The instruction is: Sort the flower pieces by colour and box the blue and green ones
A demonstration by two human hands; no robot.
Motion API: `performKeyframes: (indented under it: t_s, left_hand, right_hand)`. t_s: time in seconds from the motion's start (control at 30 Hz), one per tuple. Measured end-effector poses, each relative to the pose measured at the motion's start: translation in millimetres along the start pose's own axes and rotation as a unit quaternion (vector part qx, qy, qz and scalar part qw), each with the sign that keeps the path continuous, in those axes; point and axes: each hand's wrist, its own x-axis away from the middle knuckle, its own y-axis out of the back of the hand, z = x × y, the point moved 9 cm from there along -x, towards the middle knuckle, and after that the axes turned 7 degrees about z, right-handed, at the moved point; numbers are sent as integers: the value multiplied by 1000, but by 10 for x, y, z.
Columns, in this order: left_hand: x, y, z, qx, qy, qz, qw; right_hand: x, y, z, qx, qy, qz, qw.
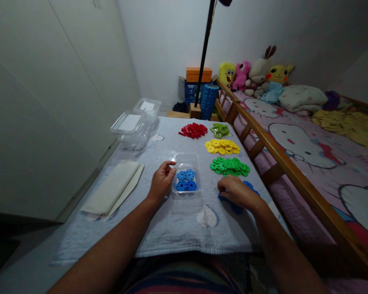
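Observation:
A clear plastic tray [187, 157] sits on the pale cloth [171, 228] and holds several blue snowflake discs [186, 180]. My left hand [161, 181] curls against the tray's left wall, steadying it. My right hand [236, 192] lies on a pile of blue discs [248, 184] to the tray's right, fingers bent down over the pieces; what they pinch is hidden.
Beyond lie piles of dark green discs [230, 166], yellow discs [222, 146], light green discs [220, 130] and red pieces [194, 130]. Stacked clear containers [135, 126] stand far left, a folded cloth [113, 188] near left. A wooden bed rail [282, 163] borders the right side.

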Motion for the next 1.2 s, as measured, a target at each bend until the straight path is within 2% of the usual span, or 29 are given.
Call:
performKeyframes:
  t_s: [0.1,0.2,0.3,0.4,0.5,0.67,0.77,0.87,0.93,1.03,1.2]
  left_hand:
    - [-6,2,7,-1,1,-2,1000]
    - [-5,12,-27,-5,-1,-9,1000]
    - [0,13,-48,-5,3,-11,1000]
    - [3,19,-34,-1,8,-12,1000]
    - [0,28,-28,-10,0,-13,1000]
    - [-1,26,-24,-15,-1,-12,1000]
    - [2,21,-18,-8,6,-11,1000]
    - [4,14,-22,-6,4,-8,1000]
    - [5,15,-25,-6,3,-9,1000]
    - [9,11,-39,-2,4,-8,1000]
    - [16,12,-75,3,5,-13,1000]
  right_hand:
    - [-15,212,91,-105,49,-13,993]
    - [-72,557,284,-175,101,-92,975]
    - [-253,773,493,-176,97,-157,967]
    - [-521,775,694,-98,71,-172,978]
    - [-748,652,832,-12,59,-155,986]
    - [-870,467,907,56,63,-115,990]
    - [-780,556,751,44,50,-153,986]
    - [-586,696,406,-5,26,-203,979]
    - [-431,716,175,-27,22,-207,978]
    - [-216,575,-92,-24,8,-159,987]
    - [38,130,-334,26,-53,-55,997]
